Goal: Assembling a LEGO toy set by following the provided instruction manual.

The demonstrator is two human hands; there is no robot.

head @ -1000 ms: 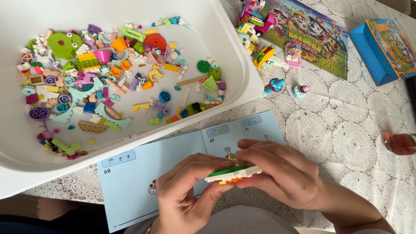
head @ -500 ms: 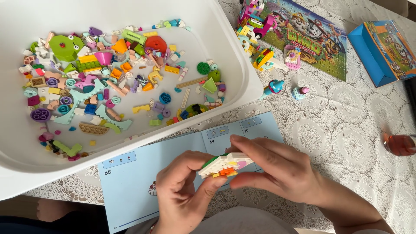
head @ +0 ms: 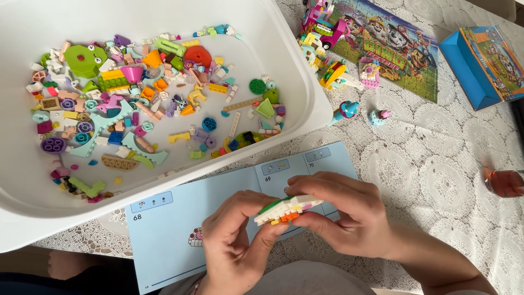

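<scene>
Firstly, at the far left stands a big white plastic tub [head: 305, 82], and it takes most of the upper left part of the view. Many small building bricks [head: 136, 109] of different colours lie loose on its bottom: green, pink, orange, purple, yellow and blue ones, mixed together.

Below the tub a light blue instruction booklet [head: 169, 229] lies open on the surface [head: 436, 164], which is covered with a white lace cloth. The near edge of the tub is just beside the top of the booklet.

Over the booklet the left hand [head: 232, 246] comes up from below. Its fingers are curled and its thumb presses on the left end of a small brick assembly [head: 284, 210], which is white and green on top with orange pieces under it. The right hand [head: 344, 216] closes on the same assembly from the other side, with its fingers laid over the top and the thumb below. So both hands hold this piece together, above the right page of the booklet and a little tilted.

Further to the right, above the hands, some small finished brick models [head: 333, 74] stand on the surface near the tub corner, and two little figures [head: 363, 113] stand near them. Behind them lies a colourful completed puzzle [head: 404, 54]. Next to it is an open blue box [head: 480, 63]. At the right edge a glass with a reddish drink [head: 505, 183] is partly seen.
</scene>
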